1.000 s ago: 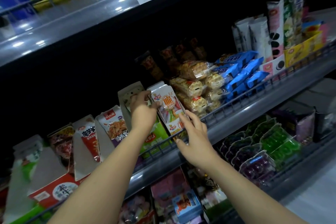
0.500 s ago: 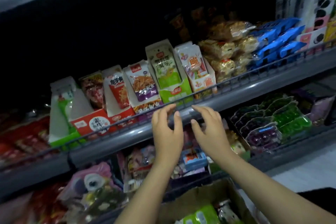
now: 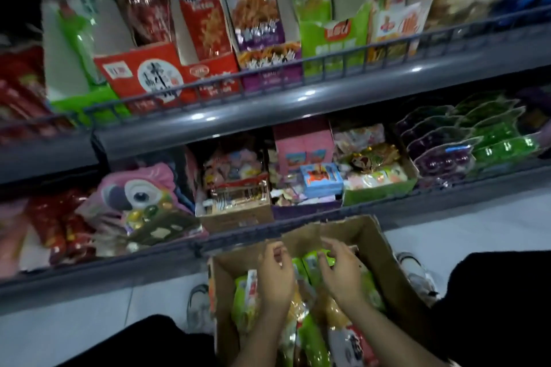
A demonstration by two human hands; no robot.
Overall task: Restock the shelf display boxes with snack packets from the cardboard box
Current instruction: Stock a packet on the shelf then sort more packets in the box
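Both hands hover inside the open cardboard box (image 3: 384, 250) on the floor below the shelf display boxes (image 3: 268, 24), over the snack packets (image 3: 313, 265). The left hand (image 3: 275, 272) and right hand (image 3: 340, 271) have loosely curled fingers, seemingly gripping nothing, though blur makes contact with the green packets uncertain
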